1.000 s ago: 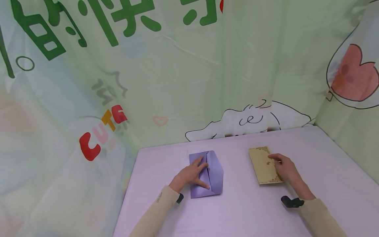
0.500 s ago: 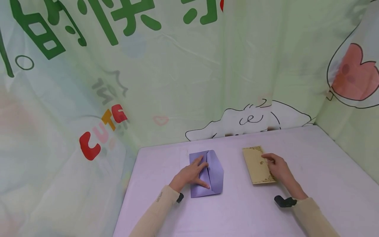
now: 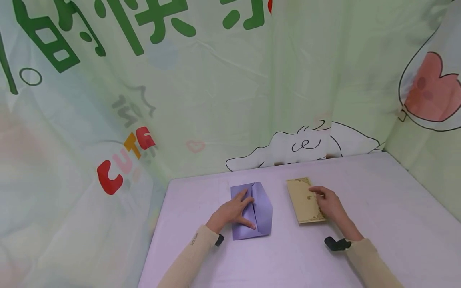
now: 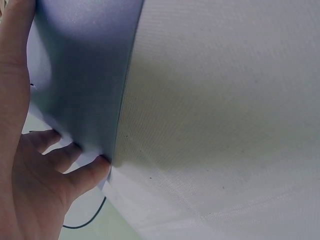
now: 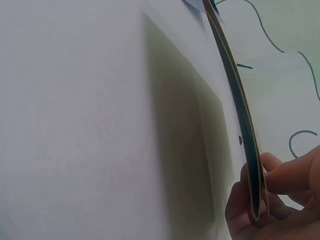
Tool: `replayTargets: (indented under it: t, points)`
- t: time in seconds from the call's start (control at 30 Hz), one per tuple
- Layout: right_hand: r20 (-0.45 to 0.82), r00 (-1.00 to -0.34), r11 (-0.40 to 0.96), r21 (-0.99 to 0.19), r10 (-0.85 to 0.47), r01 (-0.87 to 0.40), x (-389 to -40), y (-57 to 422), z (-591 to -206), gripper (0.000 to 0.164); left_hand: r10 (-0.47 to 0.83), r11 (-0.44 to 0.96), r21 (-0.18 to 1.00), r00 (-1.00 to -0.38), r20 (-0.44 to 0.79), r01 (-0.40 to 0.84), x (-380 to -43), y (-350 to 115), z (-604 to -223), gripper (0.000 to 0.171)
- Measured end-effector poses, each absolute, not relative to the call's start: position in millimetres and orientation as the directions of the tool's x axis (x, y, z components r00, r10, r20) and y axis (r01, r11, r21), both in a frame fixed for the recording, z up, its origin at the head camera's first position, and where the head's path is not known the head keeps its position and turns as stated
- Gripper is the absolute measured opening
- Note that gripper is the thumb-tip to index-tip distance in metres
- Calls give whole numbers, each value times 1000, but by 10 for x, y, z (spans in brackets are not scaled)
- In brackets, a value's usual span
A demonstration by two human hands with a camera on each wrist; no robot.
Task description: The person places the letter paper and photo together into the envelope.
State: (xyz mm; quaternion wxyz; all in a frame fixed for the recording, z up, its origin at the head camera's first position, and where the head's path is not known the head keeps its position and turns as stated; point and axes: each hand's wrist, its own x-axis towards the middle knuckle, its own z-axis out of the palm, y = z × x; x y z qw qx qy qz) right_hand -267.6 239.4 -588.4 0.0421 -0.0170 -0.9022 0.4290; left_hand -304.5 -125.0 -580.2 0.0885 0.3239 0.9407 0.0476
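Note:
A purple paper envelope [image 3: 263,210] lies on the table with its flap unfolded to the right. My left hand [image 3: 230,212] rests on its left part, fingers and thumb spread wide. Up close in the left wrist view, the fingertips [image 4: 102,162] sit near the edge of the purple paper [image 4: 85,65]. To the right, my right hand [image 3: 331,206] pinches a gold folded card [image 3: 301,202] by its right edge. Dark ornament decorates the card's corners. Seen edge-on in the right wrist view, the card [image 5: 245,120] is raised off the table, between thumb and fingers [image 5: 292,175].
A pale lilac cloth covers the table [image 3: 281,260]. Printed curtains [image 3: 216,100] hang behind it and along both sides. Each wrist carries a black device [image 3: 337,244] at the sleeve. The card casts a shadow [image 5: 185,130] on the tablecloth.
My right hand has carried the gold card steadily left, closer to the purple envelope. The left hand and the envelope have stayed in place.

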Motion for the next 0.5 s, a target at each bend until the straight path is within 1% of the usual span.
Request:
replayTargets:
  t: [0.5]
  points:
    - [77, -996, 594, -803, 38, -39, -2711, 2127, -5866, 36, 617, 786, 149, -775, -136, 600, -3059, -1254, -5817, 93]
